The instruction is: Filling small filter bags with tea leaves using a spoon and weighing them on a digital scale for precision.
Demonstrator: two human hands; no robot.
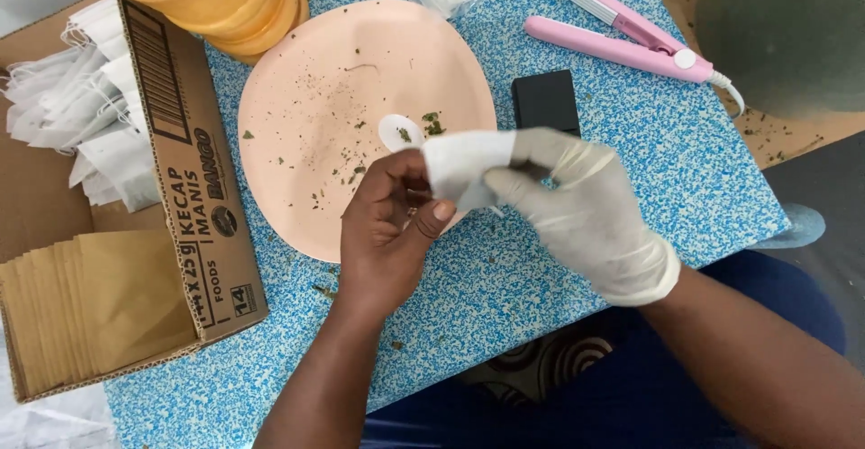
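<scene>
Both hands pinch a small white pouch (459,168) above the pink plate (297,143): the bare left hand (392,224) and the gloved right hand (577,206). Green flecks dot the plate on the blue speckled surface (685,170).

Your right hand (586,210) wears a white glove; your left hand (392,224) is bare, and both pinch a white pouch (459,165). The surface (631,143) is speckled blue and white. At 12 o'clock lies a pale peach plate (306,116) flecked green; at 1 o'clock, a pink crimping iron (622,39) and a black box (545,99); at 9 o'clock, a brown carton (194,188).
</scene>
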